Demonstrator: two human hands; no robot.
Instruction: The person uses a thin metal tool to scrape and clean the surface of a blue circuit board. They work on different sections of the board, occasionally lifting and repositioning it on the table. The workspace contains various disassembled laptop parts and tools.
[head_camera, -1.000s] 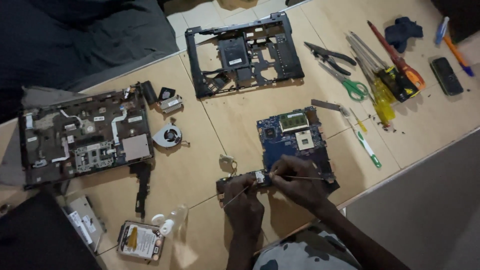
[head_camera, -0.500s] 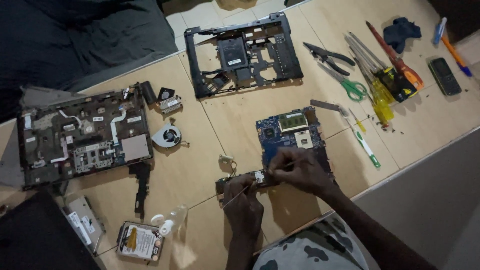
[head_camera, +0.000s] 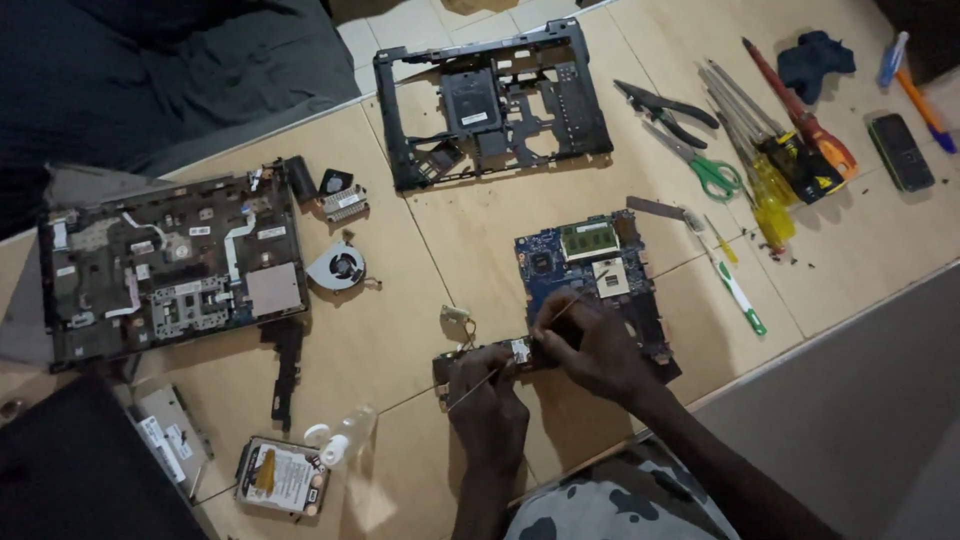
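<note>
Two hands, one blue circuit board, two laptop chassis parts, one fan, one hard drive, one pair of scissors, one pair of pliers.

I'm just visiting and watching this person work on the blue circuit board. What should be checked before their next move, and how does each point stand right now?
1. Both hands on the work: ok. The left hand and right hand meet at the near edge of the blue board.
2. Tool in hand: ok. A thin tool sticks out of the left hand.
3. Board lies flat on the table: ok.
4. Spare tools within sight: ok. Screwdrivers and scissors lie to the right.
5. Light on the work: not ok, the scene is dim.
6. Exact spot the tool tip touches: cannot tell.
</note>
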